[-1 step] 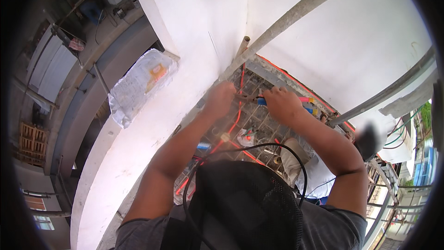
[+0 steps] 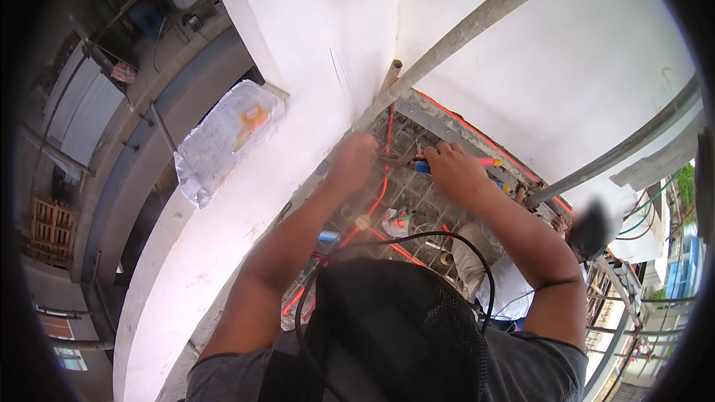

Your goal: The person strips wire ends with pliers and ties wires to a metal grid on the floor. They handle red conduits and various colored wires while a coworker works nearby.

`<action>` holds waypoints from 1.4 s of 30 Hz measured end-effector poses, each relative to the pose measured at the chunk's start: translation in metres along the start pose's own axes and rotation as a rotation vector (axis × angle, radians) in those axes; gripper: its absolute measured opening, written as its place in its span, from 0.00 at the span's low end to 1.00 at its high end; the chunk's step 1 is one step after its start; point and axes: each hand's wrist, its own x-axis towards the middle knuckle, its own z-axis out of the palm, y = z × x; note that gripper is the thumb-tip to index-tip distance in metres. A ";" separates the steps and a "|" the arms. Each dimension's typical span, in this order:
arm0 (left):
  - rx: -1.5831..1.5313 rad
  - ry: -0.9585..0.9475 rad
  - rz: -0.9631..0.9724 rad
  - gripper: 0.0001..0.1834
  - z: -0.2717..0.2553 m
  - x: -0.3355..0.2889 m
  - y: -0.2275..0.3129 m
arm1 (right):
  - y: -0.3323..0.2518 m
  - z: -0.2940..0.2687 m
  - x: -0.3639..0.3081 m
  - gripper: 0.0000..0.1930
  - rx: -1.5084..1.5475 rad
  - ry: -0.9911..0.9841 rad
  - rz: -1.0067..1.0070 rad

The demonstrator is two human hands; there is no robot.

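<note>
While right grip (image 2: 457,173) wraps pliers (image 2: 422,167), fingers (image 2: 445,150) curled

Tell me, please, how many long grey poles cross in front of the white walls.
2: the upper pole, above the right hand, and the lower pole, farther right. Others may be hidden.

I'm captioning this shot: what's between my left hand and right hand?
In the head view, the metal end of the pliers lies between left hand and right hand, with an orange tube beyond.
</note>
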 end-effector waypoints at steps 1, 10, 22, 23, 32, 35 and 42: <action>-0.075 0.031 -0.020 0.20 -0.001 -0.004 0.003 | -0.001 0.007 -0.008 0.17 0.039 0.049 0.018; -0.921 0.203 -0.033 0.16 0.011 -0.034 0.060 | -0.071 0.064 -0.044 0.26 1.004 0.012 0.398; -0.996 0.195 0.033 0.13 0.021 -0.048 0.073 | -0.098 0.088 -0.044 0.27 1.073 0.201 0.327; -0.999 0.189 0.037 0.13 0.020 -0.048 0.069 | -0.101 0.088 -0.041 0.27 1.054 0.242 0.310; -1.050 0.161 -0.094 0.16 0.001 -0.047 0.027 | -0.131 0.091 -0.012 0.24 1.045 0.208 0.468; -1.189 0.191 -0.358 0.20 -0.014 -0.045 0.031 | -0.145 0.092 -0.003 0.21 0.922 0.216 0.551; -1.384 0.121 -0.565 0.25 -0.057 -0.034 0.056 | -0.159 0.069 -0.003 0.23 0.624 0.377 0.559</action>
